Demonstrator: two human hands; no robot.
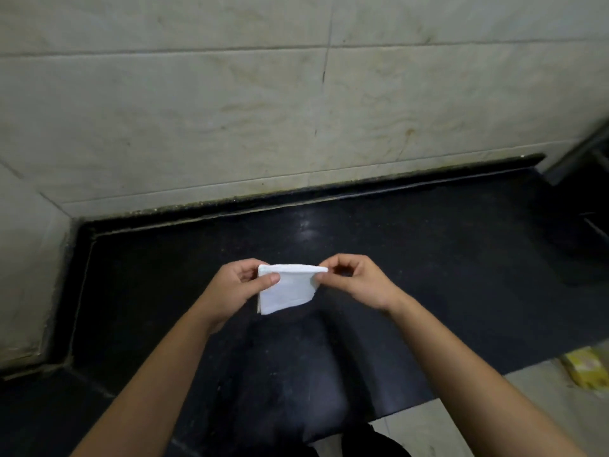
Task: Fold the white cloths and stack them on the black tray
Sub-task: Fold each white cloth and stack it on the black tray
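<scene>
Head view | left hand [230, 291] and right hand [359, 280] pinch folded white cloth [288, 290] between them

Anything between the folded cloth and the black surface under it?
Nothing visible: the left hand and right hand pinch the white cloth by its top corners above the black surface; no tray edge shows.

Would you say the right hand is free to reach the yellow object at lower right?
Probably not yet: the right hand pinches a top corner of the white cloth, which the left hand also holds. Nothing visibly blocks the path to the yellow object.
</scene>
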